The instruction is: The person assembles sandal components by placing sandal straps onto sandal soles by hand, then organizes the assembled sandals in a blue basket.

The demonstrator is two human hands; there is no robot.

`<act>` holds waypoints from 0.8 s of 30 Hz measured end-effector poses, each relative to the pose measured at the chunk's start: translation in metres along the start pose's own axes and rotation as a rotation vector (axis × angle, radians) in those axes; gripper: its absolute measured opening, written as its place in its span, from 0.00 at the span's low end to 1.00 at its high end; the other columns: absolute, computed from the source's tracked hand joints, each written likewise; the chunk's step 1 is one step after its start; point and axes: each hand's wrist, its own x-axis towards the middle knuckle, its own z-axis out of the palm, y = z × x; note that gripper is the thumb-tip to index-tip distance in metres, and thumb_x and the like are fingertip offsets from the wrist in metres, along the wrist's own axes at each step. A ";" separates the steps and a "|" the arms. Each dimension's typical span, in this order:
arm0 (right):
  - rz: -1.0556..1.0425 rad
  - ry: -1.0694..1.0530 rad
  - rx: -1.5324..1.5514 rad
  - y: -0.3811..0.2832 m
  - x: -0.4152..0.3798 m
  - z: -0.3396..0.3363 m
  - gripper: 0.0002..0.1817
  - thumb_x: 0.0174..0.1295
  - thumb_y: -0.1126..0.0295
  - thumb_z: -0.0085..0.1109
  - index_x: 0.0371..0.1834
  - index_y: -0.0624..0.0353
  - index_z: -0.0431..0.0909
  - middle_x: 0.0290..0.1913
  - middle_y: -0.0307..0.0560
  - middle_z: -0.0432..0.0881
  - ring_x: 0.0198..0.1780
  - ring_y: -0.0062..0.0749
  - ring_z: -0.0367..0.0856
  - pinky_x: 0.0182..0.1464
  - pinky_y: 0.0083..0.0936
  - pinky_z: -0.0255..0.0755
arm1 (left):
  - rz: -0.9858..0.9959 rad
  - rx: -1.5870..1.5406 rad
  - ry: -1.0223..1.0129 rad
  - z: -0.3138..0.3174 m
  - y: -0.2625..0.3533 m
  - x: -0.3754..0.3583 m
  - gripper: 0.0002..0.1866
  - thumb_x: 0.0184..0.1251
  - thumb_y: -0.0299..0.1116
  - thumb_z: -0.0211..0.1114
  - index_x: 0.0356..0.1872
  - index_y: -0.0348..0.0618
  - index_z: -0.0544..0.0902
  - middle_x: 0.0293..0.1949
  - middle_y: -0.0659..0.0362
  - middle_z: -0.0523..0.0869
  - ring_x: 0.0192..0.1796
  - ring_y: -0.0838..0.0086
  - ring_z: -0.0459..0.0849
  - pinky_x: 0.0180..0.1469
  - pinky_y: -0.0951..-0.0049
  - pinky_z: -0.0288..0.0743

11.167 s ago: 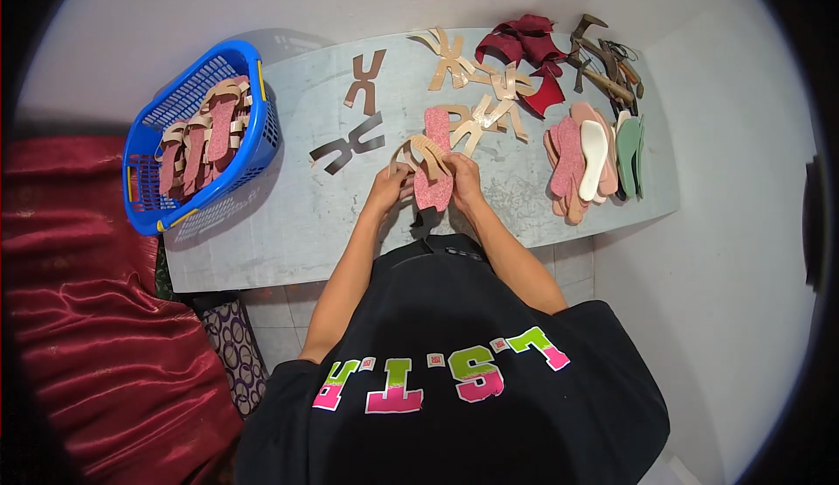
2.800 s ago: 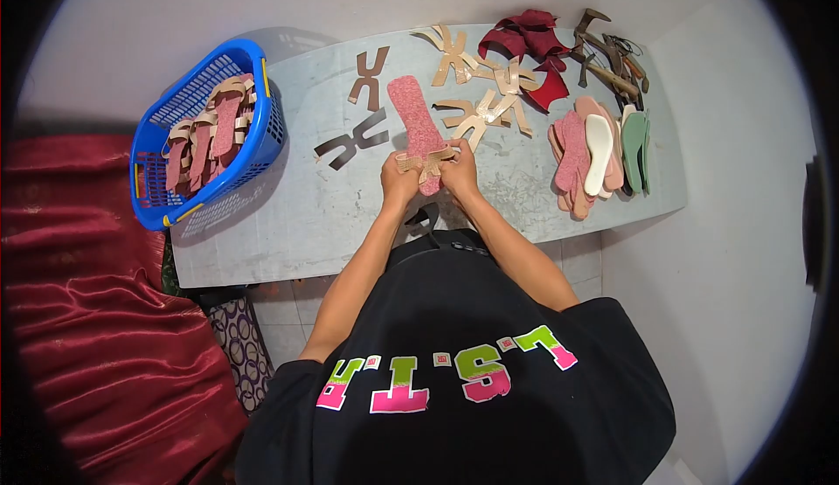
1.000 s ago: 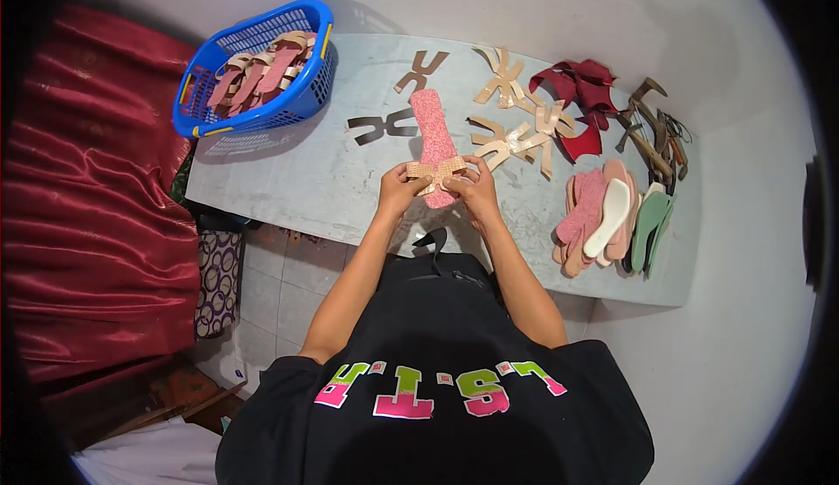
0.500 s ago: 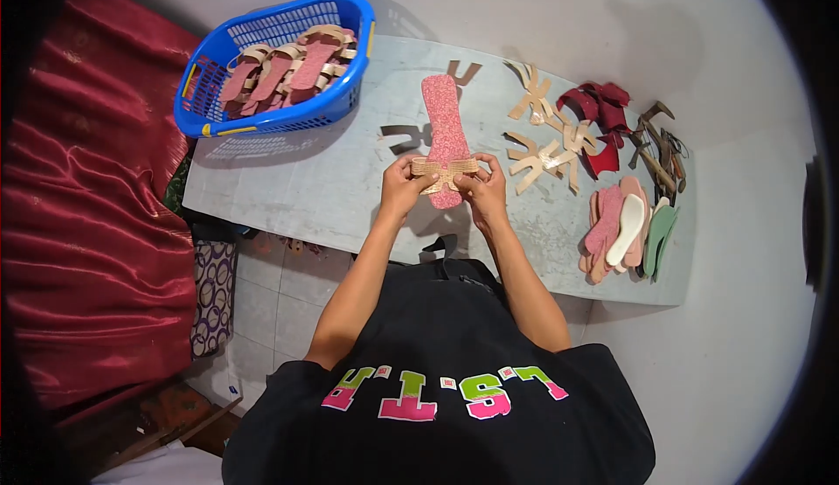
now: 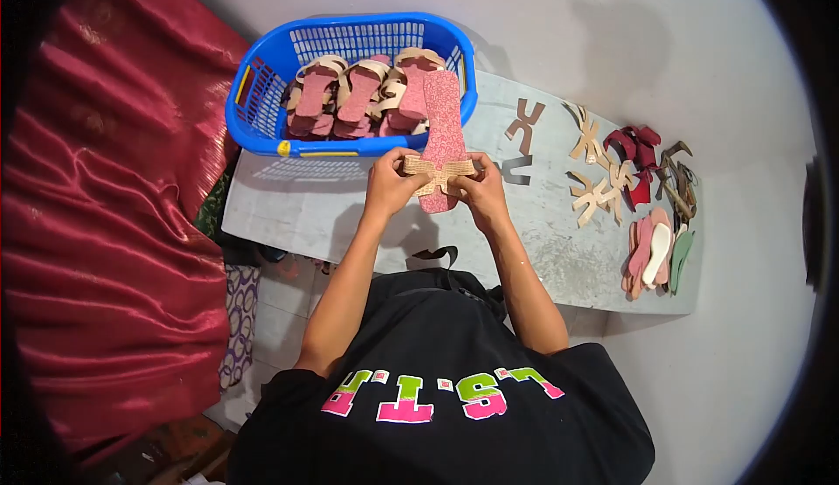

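Observation:
A pink speckled sole with a woven beige strap across its lower part is held above the grey table. My left hand pinches the strap's left end, thumb on top. On the right side my right hand grips the other end in the same way. The sole's upper end overlaps the near right edge of a blue basket, where several pink sandals with beige straps lie.
Dark brown cut straps lie right of the sole. Further right on the table are beige straps, red straps, tools and several loose soles. A red curtain hangs at left.
The view has shifted left, so basket and table items appear further right. Relative to the table, both hands have carried the sole and strap left, towards the basket, still gripping them.

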 end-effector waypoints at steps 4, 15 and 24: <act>-0.057 0.020 -0.048 -0.002 0.018 0.023 0.24 0.53 0.86 0.60 0.56 0.64 0.68 0.39 0.49 0.84 0.37 0.28 0.85 0.38 0.23 0.80 | -0.008 -0.112 -0.038 -0.029 0.013 0.023 0.24 0.50 0.21 0.76 0.49 0.35 0.76 0.39 0.52 0.87 0.40 0.75 0.87 0.41 0.75 0.83; -0.133 0.144 0.040 -0.038 0.093 0.058 0.28 0.50 0.89 0.61 0.56 0.65 0.68 0.45 0.51 0.78 0.36 0.33 0.84 0.31 0.23 0.79 | 0.093 -0.130 -0.023 -0.046 0.014 0.122 0.25 0.48 0.24 0.77 0.46 0.38 0.73 0.37 0.51 0.88 0.39 0.72 0.88 0.41 0.72 0.81; -0.141 0.228 -0.321 -0.017 0.196 0.048 0.22 0.49 0.87 0.65 0.46 0.65 0.67 0.42 0.50 0.78 0.41 0.36 0.84 0.38 0.29 0.85 | 0.031 0.263 0.062 -0.055 -0.014 0.212 0.31 0.36 0.42 0.84 0.39 0.38 0.77 0.37 0.50 0.89 0.39 0.60 0.88 0.43 0.64 0.80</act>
